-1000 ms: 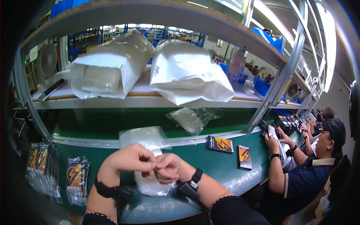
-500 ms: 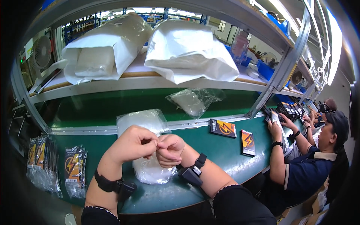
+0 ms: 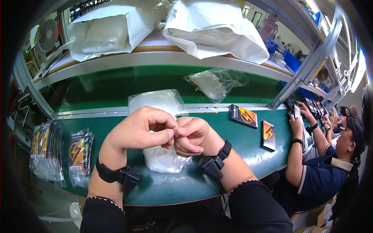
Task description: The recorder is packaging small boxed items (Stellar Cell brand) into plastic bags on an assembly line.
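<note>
My left hand (image 3: 149,128) and my right hand (image 3: 192,136) meet at the fingertips above the middle of the bench. Thumb and fingers are pinched together on the left; the right hand's fingers are curled, its thumb and forefinger closed against the left fingertips. Anything between them is too small or hidden to make out. Beneath the hands lies a stack of clear plastic bags (image 3: 167,163), partly covered by them. To the right, two black-and-orange boxes (image 3: 244,116) with a lightning-bolt picture rest on the green bench (image 3: 217,182).
Several bagged boxes (image 3: 79,153) of the same look stand at the left. A crumpled clear bag (image 3: 211,86) lies beyond the metal rail. Two white sacks (image 3: 217,33) sit on the shelf above. At right a co-worker (image 3: 330,167) handles items by a row of dark boxes.
The view has tipped downward, so the bench and shelf appear higher. My hands remain together at the fingertips, with the right fingers slightly less curled.
</note>
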### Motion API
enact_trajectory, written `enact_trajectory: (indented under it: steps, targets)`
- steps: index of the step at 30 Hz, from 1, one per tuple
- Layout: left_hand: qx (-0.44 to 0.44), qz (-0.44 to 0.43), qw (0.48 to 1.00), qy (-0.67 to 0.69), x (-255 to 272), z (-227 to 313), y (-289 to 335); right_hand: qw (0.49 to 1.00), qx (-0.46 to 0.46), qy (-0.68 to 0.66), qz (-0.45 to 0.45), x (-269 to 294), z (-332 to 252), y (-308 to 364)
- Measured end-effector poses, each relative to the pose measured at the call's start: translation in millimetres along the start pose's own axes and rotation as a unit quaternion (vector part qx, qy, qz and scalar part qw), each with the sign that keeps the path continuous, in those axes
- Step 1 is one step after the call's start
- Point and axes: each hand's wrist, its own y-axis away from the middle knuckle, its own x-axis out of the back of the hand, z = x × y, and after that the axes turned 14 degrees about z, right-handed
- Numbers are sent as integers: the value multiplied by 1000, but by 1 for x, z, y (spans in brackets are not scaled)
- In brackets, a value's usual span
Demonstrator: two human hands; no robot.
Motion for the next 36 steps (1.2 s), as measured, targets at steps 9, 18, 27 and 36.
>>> enact_trajectory:
  steps: [9,18,27,36]
  targets:
    - [-75,-15,993,-90,-1,10,4,990,-13,114,82,-14,-7,7]
    - [-129,-9,983,-130,-4,25,12,907,-49,369,197,-45,-35,13]
    - [-176,8,966,-187,-5,32,17,793,15,526,309,-74,-43,13]
    - [-215,54,944,-244,-5,32,18,687,94,646,318,-79,-42,13]
